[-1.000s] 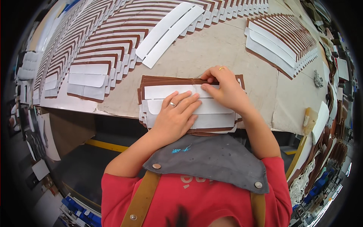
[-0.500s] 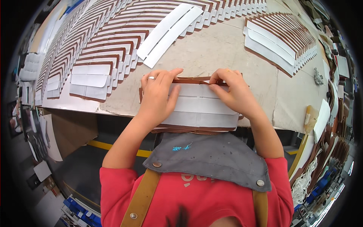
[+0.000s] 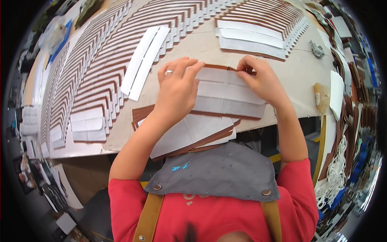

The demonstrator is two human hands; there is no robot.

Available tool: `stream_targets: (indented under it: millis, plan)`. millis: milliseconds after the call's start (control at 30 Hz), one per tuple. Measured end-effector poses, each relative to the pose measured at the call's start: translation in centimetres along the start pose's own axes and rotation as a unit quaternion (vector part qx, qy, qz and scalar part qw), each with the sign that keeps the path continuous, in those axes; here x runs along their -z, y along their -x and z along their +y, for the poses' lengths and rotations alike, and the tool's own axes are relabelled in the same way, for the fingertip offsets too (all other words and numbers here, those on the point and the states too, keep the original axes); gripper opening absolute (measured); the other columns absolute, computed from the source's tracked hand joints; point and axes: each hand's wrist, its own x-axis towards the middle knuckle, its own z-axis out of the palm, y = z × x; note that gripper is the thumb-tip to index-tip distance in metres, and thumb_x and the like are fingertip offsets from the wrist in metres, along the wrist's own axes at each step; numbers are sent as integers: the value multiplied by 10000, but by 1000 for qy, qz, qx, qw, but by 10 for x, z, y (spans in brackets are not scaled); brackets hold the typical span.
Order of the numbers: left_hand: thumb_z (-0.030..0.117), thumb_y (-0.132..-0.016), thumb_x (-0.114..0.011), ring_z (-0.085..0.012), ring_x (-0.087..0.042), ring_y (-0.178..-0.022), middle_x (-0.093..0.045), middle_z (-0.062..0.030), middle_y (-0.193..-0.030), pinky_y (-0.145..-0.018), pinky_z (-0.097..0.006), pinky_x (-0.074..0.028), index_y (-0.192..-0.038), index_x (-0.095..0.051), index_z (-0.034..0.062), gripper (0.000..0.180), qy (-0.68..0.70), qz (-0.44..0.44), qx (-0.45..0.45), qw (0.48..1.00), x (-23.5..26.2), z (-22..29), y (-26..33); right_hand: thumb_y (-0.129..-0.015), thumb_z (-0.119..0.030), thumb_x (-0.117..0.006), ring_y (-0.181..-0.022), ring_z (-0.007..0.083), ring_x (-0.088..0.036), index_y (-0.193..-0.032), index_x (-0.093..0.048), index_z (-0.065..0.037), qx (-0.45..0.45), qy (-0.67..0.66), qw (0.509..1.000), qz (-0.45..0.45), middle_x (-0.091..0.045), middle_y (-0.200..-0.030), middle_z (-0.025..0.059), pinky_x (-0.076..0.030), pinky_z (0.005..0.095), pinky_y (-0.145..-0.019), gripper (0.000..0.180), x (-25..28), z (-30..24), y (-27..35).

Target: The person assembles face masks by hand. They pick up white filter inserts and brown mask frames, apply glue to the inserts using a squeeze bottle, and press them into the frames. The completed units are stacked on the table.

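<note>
A brown panel with white backing (image 3: 229,93) lies in front of me, lifted clear of or resting beyond a pile. Along its far side runs a narrow brown edge. My right hand (image 3: 261,77) pinches that edge near the far right corner, finger and thumb together. At the far left corner my left hand (image 3: 177,88) grips the same panel, fingers bent over the edge and the thumb partly hidden. Under my left forearm, at the table's front, sits a skewed pile of similar white-backed brown panels (image 3: 187,135).
Long overlapping rows of brown-edged panels (image 3: 102,80) spread over the left of the table. A loose white strip pair (image 3: 145,62) lies on them. Another fanned row (image 3: 254,38) is at the far right. A yellowish bottle (image 3: 321,97) stands near the right edge.
Both hands have carried the panel away from me, off the pile, which now shows beneath my left forearm. The view has also shifted, so the rows appear turned.
</note>
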Motion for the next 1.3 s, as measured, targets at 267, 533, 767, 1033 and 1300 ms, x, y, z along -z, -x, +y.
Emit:
stream_targets:
  millis: [267,533,767,1033,1300]
  plan:
    - [322,-933,-405,-271,-164,-1373,-234,-132,-1466,-1106,-466,-67,-1378,-299,30,543,-40,-185,-56,980,-67,5,-23,-876,-172,-527,-1168,294,-461,-1193,-515,-13,110,166,976,88,-509,-1248,145,-366,394,-978,355,-24,38,16]
    - [370,-940,-370,-265,-101,-1388,-142,-132,-1494,-1120,-418,-55,-1417,-198,30,610,-75,-206,-6,976,-61,-18,-14,-917,-334,-447,-1325,275,-282,-1335,-354,7,26,273,961,32,-346,-1401,154,-219,386,-1090,547,-37,47,57]
    - [377,-948,-351,-292,-86,-1387,-121,-179,-1488,-1114,-443,-24,-1403,-192,-19,624,-142,-191,61,969,-51,-23,-7,-902,-312,-474,-1243,277,-390,-1263,-449,-9,-11,367,927,78,-448,-1322,140,-247,420,-1057,472,-18,51,79]
    - [365,-939,-385,-324,-97,-1381,-155,-204,-1473,-1096,-515,-27,-1382,-251,-34,612,-70,-131,71,986,-47,-19,-13,-844,-94,-514,-977,262,-533,-1005,-589,-14,33,166,969,180,-594,-1094,114,-392,389,-862,194,-6,55,52]
    - [352,-922,-422,-328,-101,-1379,-157,-201,-1473,-1096,-511,-51,-1391,-225,-25,633,-23,-213,-47,976,-62,10,-4,-716,-23,-530,-1000,193,-509,-1114,-589,-33,113,255,954,113,-553,-1210,28,-393,325,-833,402,-57,31,29]
